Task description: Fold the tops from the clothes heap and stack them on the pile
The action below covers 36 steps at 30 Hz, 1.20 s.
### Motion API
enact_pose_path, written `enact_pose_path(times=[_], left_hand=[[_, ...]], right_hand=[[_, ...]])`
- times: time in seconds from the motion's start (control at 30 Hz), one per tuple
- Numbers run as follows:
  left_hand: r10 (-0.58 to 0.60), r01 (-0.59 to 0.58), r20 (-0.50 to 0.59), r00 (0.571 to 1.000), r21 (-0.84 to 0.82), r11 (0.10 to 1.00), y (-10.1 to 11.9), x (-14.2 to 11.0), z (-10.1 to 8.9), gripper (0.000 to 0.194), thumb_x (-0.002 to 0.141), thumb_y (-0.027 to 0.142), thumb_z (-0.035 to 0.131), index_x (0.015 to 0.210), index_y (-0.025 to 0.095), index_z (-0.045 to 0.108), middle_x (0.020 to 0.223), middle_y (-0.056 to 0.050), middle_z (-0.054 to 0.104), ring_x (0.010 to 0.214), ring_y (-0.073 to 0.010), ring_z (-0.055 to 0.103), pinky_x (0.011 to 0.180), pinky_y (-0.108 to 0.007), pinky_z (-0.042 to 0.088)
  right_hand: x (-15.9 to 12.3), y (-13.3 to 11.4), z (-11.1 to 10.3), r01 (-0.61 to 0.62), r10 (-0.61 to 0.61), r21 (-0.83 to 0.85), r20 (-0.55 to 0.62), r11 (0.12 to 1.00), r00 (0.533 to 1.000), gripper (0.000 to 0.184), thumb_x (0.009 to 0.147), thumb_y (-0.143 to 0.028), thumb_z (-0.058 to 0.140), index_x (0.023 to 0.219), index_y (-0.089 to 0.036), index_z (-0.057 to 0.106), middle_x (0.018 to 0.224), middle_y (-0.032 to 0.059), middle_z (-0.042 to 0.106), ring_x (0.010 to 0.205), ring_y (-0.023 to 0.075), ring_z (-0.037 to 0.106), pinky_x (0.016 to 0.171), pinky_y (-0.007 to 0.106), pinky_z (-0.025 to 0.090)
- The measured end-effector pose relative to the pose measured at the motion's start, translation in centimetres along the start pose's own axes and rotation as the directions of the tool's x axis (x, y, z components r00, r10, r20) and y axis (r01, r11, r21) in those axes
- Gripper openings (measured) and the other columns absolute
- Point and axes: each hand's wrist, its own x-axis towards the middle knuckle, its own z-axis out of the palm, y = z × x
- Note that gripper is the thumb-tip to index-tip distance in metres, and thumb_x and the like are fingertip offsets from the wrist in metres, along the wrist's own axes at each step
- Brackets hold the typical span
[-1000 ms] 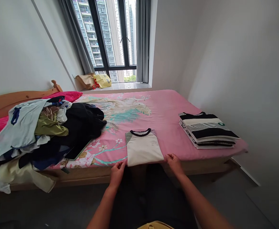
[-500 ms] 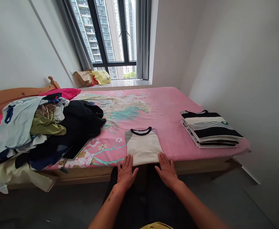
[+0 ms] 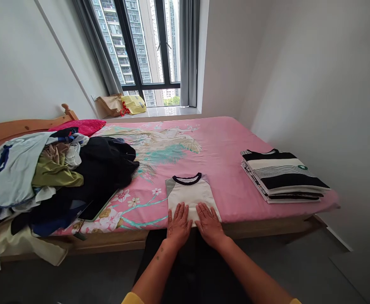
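Note:
A folded cream T-shirt [image 3: 190, 191] with a dark collar and grey sleeves lies at the near edge of the bed, on the pink flowered sheet [image 3: 216, 147]. My left hand [image 3: 178, 223] lies flat on its lower left part, fingers stretched out. My right hand [image 3: 208, 223] lies flat beside it on the lower right part, fingers also spread. The two hands almost touch at the middle of the shirt. Neither hand holds anything.
A stack of folded black-and-white striped clothes [image 3: 283, 175] sits at the bed's right end. A loose heap of unfolded clothes [image 3: 52, 173] covers the left side, with a tablet [image 3: 94, 207] at its edge. Paper bags [image 3: 123, 104] stand on the window sill.
My hands let go of the shirt's lower corners, opened flat, and slid inward over its lower edge until they lie side by side at the middle.

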Motion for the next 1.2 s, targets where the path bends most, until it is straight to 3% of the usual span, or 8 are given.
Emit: enact_pose_path(times=[0.17, 0.33, 0.47, 0.53, 0.63, 0.73, 0.9, 1.2], left_hand=[[-0.017, 0.016, -0.028, 0.999, -0.042, 0.999, 0.3, 1.8, -1.9, 0.044, 0.091, 0.028, 0.030, 0.132, 0.024, 0.048, 0.143, -0.006, 0.043, 0.135, -0.0205, 0.032, 0.113, -0.053, 0.008], [0.021, -0.021, 0.034, 0.999, 0.001, 1.000, -0.5, 4.5, -2.0, 0.051, 0.089, 0.035, 0.036, 0.139, 0.024, 0.038, 0.150, -0.005, 0.028, 0.140, -0.0237, 0.020, 0.112, -0.056, 0.004], [-0.130, 0.129, 0.077, 0.989, 0.019, 0.991, -2.3, 5.2, -1.5, 0.061, 0.087, 0.050, 0.037, 0.142, 0.024, 0.031, 0.152, -0.005, 0.022, 0.141, -0.0253, 0.015, 0.110, -0.059, 0.008], [-0.181, 0.180, 0.066, 0.981, 0.018, 0.983, -2.8, 5.7, -1.7, 0.056, 0.089, 0.047, 0.033, 0.140, 0.023, 0.035, 0.152, -0.006, 0.024, 0.141, -0.0247, 0.017, 0.109, -0.061, 0.009], [-0.198, 0.197, 0.020, 0.980, 0.033, 0.980, -3.0, 7.1, -2.0, 0.051, 0.090, 0.040, 0.031, 0.137, 0.021, 0.039, 0.151, -0.007, 0.026, 0.140, -0.0237, 0.019, 0.110, -0.060, 0.007], [-0.213, 0.212, 0.013, 0.977, 0.032, 0.977, -3.7, 9.2, -1.9, 0.056, 0.089, 0.040, 0.034, 0.141, 0.021, 0.032, 0.153, -0.007, 0.020, 0.141, -0.0233, 0.015, 0.111, -0.058, 0.005], [-0.337, 0.338, 0.040, 0.941, -0.009, 0.941, -6.4, 12.1, -1.3, 0.066, 0.087, 0.051, 0.033, 0.145, 0.021, 0.022, 0.154, -0.008, 0.016, 0.142, -0.0239, 0.012, 0.111, -0.058, 0.002], [-0.377, 0.376, -0.051, 0.925, -0.031, 0.926, -7.2, 12.6, -1.0, 0.071, 0.084, 0.055, 0.038, 0.144, 0.019, 0.024, 0.152, -0.011, 0.023, 0.141, -0.0243, 0.016, 0.113, -0.052, 0.004]], right_hand=[[1.4, -0.6, -1.9, -0.059, 0.062, 0.053, -0.050, 0.997, 0.997, 0.052, 0.094, -0.032, 0.024, 0.140, -0.013, 0.036, 0.149, 0.0057, 0.030, 0.139, 0.0189, 0.019, 0.114, 0.040, 0.011], [4.7, 0.5, -2.3, 0.031, -0.034, 0.073, 0.038, 0.997, 0.999, 0.053, 0.093, -0.035, 0.025, 0.143, -0.017, 0.032, 0.151, 0.0033, 0.024, 0.140, 0.0173, 0.014, 0.115, 0.040, 0.005], [6.6, 3.3, -1.9, -0.174, 0.168, 0.033, 0.135, 0.984, 0.977, 0.062, 0.092, -0.046, 0.026, 0.145, -0.014, 0.022, 0.153, 0.0048, 0.013, 0.141, 0.0189, 0.008, 0.114, 0.045, 0.002], [7.3, 4.0, -2.0, -0.261, 0.256, 0.021, 0.124, 0.965, 0.959, 0.063, 0.092, -0.045, 0.024, 0.146, -0.014, 0.020, 0.154, 0.0051, 0.012, 0.141, 0.0189, 0.007, 0.113, 0.047, 0.001], [8.6, 3.7, -2.0, -0.256, 0.256, 0.007, 0.050, 0.967, 0.965, 0.061, 0.092, -0.042, 0.023, 0.146, -0.014, 0.019, 0.154, 0.0052, 0.012, 0.141, 0.0183, 0.005, 0.112, 0.047, -0.004], [10.1, 3.5, -1.8, -0.238, 0.238, 0.012, 0.039, 0.971, 0.971, 0.061, 0.092, -0.042, 0.023, 0.147, -0.014, 0.017, 0.154, 0.0047, 0.010, 0.142, 0.0171, 0.002, 0.112, 0.046, -0.006], [12.6, 5.3, -1.0, -0.359, 0.355, 0.045, 0.066, 0.932, 0.932, 0.066, 0.091, -0.046, 0.026, 0.147, -0.015, 0.012, 0.154, 0.0046, 0.006, 0.141, 0.0190, 0.002, 0.112, 0.051, -0.005], [13.8, 6.9, 0.1, -0.378, 0.382, 0.112, -0.007, 0.919, 0.924, 0.070, 0.089, -0.051, 0.028, 0.147, -0.016, 0.013, 0.154, 0.0045, 0.009, 0.141, 0.0184, 0.004, 0.112, 0.048, -0.007]])
